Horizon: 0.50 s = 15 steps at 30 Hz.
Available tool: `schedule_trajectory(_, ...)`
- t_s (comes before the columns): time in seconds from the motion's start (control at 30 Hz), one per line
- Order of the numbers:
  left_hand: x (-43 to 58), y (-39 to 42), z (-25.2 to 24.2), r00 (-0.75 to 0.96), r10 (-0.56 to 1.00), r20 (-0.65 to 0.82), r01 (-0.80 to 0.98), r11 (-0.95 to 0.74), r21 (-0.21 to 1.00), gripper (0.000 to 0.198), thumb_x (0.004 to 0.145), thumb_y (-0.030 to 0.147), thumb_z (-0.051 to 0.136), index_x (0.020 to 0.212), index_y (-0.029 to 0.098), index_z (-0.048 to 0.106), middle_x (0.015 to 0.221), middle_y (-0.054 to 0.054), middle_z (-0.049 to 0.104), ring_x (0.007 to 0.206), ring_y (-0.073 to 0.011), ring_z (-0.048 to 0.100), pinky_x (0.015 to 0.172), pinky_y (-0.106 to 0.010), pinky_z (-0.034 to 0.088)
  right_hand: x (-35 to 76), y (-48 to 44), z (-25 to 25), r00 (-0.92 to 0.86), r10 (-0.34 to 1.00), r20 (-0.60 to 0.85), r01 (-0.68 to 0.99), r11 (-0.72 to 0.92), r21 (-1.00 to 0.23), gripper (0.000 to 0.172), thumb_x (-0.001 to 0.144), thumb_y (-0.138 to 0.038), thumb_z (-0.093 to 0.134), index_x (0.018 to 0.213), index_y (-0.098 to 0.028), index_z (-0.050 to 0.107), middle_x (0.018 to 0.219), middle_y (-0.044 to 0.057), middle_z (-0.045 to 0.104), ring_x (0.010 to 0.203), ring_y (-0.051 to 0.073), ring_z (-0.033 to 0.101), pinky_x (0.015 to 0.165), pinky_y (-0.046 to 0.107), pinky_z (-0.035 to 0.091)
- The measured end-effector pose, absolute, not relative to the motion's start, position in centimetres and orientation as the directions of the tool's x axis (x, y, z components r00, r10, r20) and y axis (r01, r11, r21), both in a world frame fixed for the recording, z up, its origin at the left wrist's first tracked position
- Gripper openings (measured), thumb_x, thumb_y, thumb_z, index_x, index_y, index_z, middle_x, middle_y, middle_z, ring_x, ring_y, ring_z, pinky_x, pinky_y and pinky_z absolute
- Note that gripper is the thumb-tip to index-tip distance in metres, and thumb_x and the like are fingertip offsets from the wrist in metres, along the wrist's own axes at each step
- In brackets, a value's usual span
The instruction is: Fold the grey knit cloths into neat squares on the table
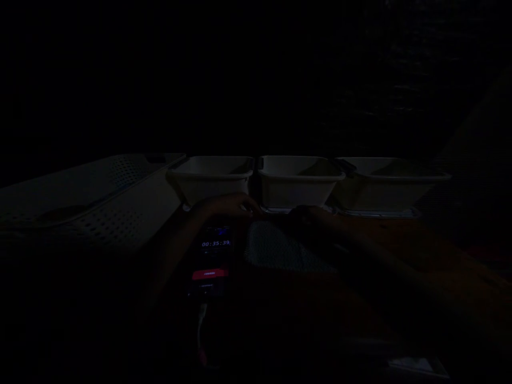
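The view is very dark. My left hand reaches in front of the left white bin, its fingers bent toward the far left corner of a greyish knitted cloth. My right hand is at the cloth's far right edge, below the middle white bin. The cloth lies flat on the brown table. Darkness hides the fingertips of both hands, and whether they grip the cloth cannot be made out.
A lit phone with a timer lies left of the cloth, a pale cable running from it toward me. A perforated white basket stands at the left, a third white bin at the right. Something pale lies near the bottom right.
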State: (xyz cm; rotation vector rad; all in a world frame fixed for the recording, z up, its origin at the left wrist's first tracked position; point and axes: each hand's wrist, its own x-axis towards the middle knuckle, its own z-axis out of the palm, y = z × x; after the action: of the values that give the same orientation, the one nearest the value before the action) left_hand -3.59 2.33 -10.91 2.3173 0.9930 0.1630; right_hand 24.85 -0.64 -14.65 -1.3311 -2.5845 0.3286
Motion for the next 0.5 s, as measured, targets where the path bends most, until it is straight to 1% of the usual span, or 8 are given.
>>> schedule_trajectory(0.07, -4.0, 2.5, -11.2, 0.721, 0.687, -0.091, 0.600, -0.553, 0.578, 0.029, 0.083, 0.018, 0.055, 0.111, 0.023, 0.065, 0.116, -0.002, 0.066, 0.106, -0.0166, 0.058, 0.090, -0.027, 0.042, 25.1, -0.6, -14.7, -0.553, 0.830, 0.080, 0.766, 0.543, -0.343, 0.026, 0.085, -0.024, 0.052, 0.107, -0.016, 0.063, 0.113, 0.009, 0.062, 0.098, 0.019, 0.060, 0.083, 0.030, 0.047)
schedule_trajectory(0.13, -4.2, 2.5, -11.6, 0.718, 0.690, -0.092, 0.610, -0.558, 0.563, 0.028, 0.085, 0.020, 0.054, 0.111, 0.021, 0.064, 0.116, -0.003, 0.066, 0.106, -0.0158, 0.058, 0.090, -0.027, 0.041, 25.7, -0.5, -14.8, -0.526, 0.847, 0.078, 0.774, 0.514, -0.369, 0.027, 0.084, -0.025, 0.054, 0.108, -0.016, 0.063, 0.113, 0.009, 0.061, 0.097, 0.019, 0.061, 0.083, 0.030, 0.048)
schedule_trajectory(0.23, -4.3, 2.6, -12.3, 0.714, 0.693, -0.100, 0.621, -0.560, 0.549, 0.027, 0.085, 0.024, 0.056, 0.111, 0.018, 0.065, 0.115, -0.005, 0.066, 0.103, -0.0160, 0.060, 0.089, -0.027, 0.042, 27.2, -0.2, -14.7, -0.530, 0.846, 0.053, 0.771, 0.507, -0.386, 0.033, 0.081, -0.031, 0.059, 0.111, -0.018, 0.063, 0.113, 0.009, 0.062, 0.095, 0.019, 0.062, 0.079, 0.028, 0.049)
schedule_trajectory(0.33, -4.3, 2.9, -12.8, 0.697, 0.710, -0.098, 0.640, -0.555, 0.532, 0.027, 0.085, 0.029, 0.058, 0.109, 0.020, 0.065, 0.113, -0.004, 0.067, 0.102, -0.0164, 0.060, 0.088, -0.026, 0.041, 28.5, 0.0, -14.4, -0.572, 0.819, 0.041, 0.754, 0.545, -0.368, 0.038, 0.078, -0.033, 0.063, 0.112, -0.017, 0.064, 0.108, 0.009, 0.064, 0.092, 0.018, 0.063, 0.075, 0.026, 0.049)
schedule_trajectory(0.43, -4.0, 2.9, -12.9, 0.678, 0.729, -0.099, 0.670, -0.556, 0.492, 0.025, 0.084, 0.031, 0.059, 0.106, 0.022, 0.067, 0.112, -0.002, 0.067, 0.103, -0.0163, 0.059, 0.087, -0.024, 0.041, 29.1, 0.2, -14.4, -0.580, 0.810, 0.084, 0.736, 0.565, -0.371, 0.033, 0.074, -0.028, 0.065, 0.105, -0.016, 0.067, 0.102, 0.009, 0.066, 0.084, 0.015, 0.064, 0.070, 0.023, 0.047)
schedule_trajectory(0.5, -3.8, 2.8, -13.0, 0.680, 0.726, -0.098, 0.676, -0.571, 0.466, 0.024, 0.085, 0.032, 0.058, 0.105, 0.023, 0.067, 0.111, -0.002, 0.067, 0.102, -0.0163, 0.060, 0.086, -0.024, 0.040, 29.2, 0.3, -14.6, -0.574, 0.806, 0.144, 0.706, 0.576, -0.412, 0.026, 0.071, -0.025, 0.067, 0.095, -0.016, 0.071, 0.094, 0.008, 0.068, 0.073, 0.012, 0.063, 0.062, 0.019, 0.044)
